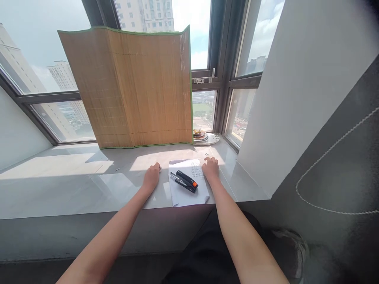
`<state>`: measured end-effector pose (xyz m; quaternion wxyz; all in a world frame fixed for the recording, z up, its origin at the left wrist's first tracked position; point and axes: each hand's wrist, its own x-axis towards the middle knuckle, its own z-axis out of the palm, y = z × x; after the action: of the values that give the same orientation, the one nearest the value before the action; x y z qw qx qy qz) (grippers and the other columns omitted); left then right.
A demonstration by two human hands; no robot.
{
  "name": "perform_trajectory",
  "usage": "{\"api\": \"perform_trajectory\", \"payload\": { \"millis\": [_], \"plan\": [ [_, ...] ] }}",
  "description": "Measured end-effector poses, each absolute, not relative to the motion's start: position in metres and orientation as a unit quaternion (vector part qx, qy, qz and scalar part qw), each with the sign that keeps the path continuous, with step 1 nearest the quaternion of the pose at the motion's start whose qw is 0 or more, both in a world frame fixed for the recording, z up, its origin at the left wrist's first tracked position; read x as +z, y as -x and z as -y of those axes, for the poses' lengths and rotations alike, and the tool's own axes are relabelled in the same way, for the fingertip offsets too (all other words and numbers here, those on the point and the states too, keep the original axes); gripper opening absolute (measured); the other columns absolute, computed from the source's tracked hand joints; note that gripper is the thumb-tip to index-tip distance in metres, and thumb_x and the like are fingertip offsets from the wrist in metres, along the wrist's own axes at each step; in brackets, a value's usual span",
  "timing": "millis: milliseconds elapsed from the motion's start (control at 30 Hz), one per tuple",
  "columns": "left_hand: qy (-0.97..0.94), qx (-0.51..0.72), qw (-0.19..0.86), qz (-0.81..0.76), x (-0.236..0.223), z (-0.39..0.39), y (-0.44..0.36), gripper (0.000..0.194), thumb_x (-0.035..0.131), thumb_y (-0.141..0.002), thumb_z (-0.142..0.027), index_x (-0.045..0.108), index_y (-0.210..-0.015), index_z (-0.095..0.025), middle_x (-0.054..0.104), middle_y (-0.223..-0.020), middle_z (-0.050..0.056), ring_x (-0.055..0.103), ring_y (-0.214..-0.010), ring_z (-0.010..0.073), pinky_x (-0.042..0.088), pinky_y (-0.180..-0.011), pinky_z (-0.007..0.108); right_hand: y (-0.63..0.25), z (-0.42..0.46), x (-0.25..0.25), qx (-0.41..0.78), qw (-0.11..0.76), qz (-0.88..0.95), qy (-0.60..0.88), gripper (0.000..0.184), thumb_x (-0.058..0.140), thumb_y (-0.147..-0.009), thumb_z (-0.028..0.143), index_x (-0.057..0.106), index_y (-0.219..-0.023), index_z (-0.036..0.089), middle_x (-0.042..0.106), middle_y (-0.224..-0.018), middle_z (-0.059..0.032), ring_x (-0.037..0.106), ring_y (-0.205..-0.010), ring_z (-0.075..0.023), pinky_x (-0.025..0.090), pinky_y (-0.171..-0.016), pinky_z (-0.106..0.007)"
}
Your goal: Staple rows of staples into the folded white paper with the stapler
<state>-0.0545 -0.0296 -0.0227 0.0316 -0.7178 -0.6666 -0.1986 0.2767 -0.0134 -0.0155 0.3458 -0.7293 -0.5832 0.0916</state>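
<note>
On a pale windowsill (115, 189), a black stapler with an orange patch (186, 182) lies slantwise on white paper (180, 197) between the curled left hand (151, 177) and right hand (211, 169), set apart, grip unclear, the right well placed to steady the paper.

Black stapler (185, 181) on white paper (189, 197) — hands either side

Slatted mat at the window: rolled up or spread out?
Spread out: the mat stands as a broad, slightly bent sheet, its slats and green edging showing in front of the window frame.
</note>
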Motion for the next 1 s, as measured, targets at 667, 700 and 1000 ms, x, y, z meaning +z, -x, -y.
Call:
{"api": "perform_trajectory", "payload": {
  "millis": [667, 700, 1000],
  "plan": [
    [0.831, -0.349, -0.031, 0.432, -0.019, 0.072, 0.047, 0.028, 0.043, -0.104, -0.013, 0.070, -0.112, -0.020, 0.063, -0.105, 0.009, 0.061, -0.105, 0.0232, 0.052, -0.096, 0.037, -0.210, 0.092, 0.000, 0.126, 0.279, 0.819, 0.485, 0.022, 0.070, -0.087, 0.022, 0.069, -0.108, 0.024, 0.076, -0.109, -0.0049, 0.067, -0.098, -0.0227, 0.045, -0.077, -0.026],
    [0.835, -0.350, -0.032, 0.424, -0.017, 0.073, 0.047, 0.027, 0.045, -0.105, -0.015, 0.071, -0.112, -0.020, 0.063, -0.103, 0.009, 0.061, -0.104, 0.0233, 0.053, -0.095, 0.037, -0.210, 0.093, 0.001, 0.121, 0.278, 0.824, 0.479, 0.022, 0.070, -0.087, 0.023, 0.069, -0.109, 0.025, 0.076, -0.109, -0.0045, 0.067, -0.098, -0.0226, 0.044, -0.076, -0.026],
    [0.856, -0.356, -0.054, 0.371, -0.017, 0.075, 0.046, 0.018, 0.058, -0.100, -0.017, 0.070, -0.112, -0.021, 0.071, -0.103, 0.007, 0.065, -0.098, 0.0227, 0.054, -0.093, 0.039, -0.209, 0.096, 0.004, 0.102, 0.261, 0.835, 0.473, 0.023, 0.067, -0.085, 0.018, 0.069, -0.107, 0.024, 0.077, -0.107, -0.0045, 0.067, -0.093, -0.0220, 0.039, -0.071, -0.026]
  ]
}}
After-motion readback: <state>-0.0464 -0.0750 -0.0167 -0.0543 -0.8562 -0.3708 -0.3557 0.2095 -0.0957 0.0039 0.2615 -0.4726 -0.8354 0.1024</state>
